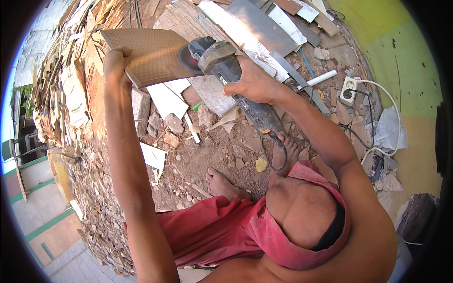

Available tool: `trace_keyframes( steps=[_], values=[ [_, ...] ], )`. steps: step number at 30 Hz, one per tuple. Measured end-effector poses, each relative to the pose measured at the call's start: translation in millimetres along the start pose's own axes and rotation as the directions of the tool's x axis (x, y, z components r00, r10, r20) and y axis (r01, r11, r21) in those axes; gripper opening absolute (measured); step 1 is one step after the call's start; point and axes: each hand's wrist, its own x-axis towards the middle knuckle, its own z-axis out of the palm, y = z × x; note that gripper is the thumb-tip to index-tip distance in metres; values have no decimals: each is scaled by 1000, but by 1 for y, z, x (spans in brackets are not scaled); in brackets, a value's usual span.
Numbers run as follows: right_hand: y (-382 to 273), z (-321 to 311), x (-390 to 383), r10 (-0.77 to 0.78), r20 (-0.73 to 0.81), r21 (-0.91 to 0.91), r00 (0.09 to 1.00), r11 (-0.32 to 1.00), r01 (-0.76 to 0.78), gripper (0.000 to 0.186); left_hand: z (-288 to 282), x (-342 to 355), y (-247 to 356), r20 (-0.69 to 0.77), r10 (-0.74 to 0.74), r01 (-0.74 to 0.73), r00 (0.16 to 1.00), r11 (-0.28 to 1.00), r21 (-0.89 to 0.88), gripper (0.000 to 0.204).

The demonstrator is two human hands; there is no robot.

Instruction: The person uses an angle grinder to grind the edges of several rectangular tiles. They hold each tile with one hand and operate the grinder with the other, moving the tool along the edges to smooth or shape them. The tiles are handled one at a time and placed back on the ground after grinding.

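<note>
My left hand point(115, 63) grips the left end of a brown tile point(147, 52) with a patterned face, holding it raised above the rubble. My right hand point(250, 82) is closed around the dark, dusty body of an angle grinder point(219, 66). The grinder's cutting disc point(185, 59) is at the tile's right part; whether it touches cannot be made out exactly. A black cord point(283, 158) hangs from the grinder's rear, by my bare right foot. My left foot point(224, 184) rests on the dirt below.
Cut tiles and boards point(283, 28), white offcuts point(165, 101), stones point(174, 122) and a white pipe point(318, 79) lie on the dirt. A power socket strip point(348, 92) with cords sits at right, beside a yellow-green wall point(406, 56). Wood scraps point(89, 56) are heaped at left.
</note>
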Motion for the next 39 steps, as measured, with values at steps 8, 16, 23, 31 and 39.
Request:
trace_keyframes(
  steps=[8,16,23,31,39],
  values=[
    [8,-2,8,-29,-16,4,999,1000,29,75,11,-12,7,7,11,-11,1000,1000,-1,33],
    [2,0,8,-10,-3,-17,1000,1000,10,73,7,-2,6,28,-4,6,1000,999,-47,35],
    [-5,-3,3,-14,14,8,1000,1000,14,76,-1,7,-2,61,55,-56,997,998,12,34],
    [-13,-4,2,98,52,-13,994,995,-97,77,8,-2,-1,-5,61,-61,998,997,-38,35],
    [-20,-2,-1,21,31,-7,999,1000,-21,77,4,2,2,40,22,-21,999,999,-34,38]
  ],
)
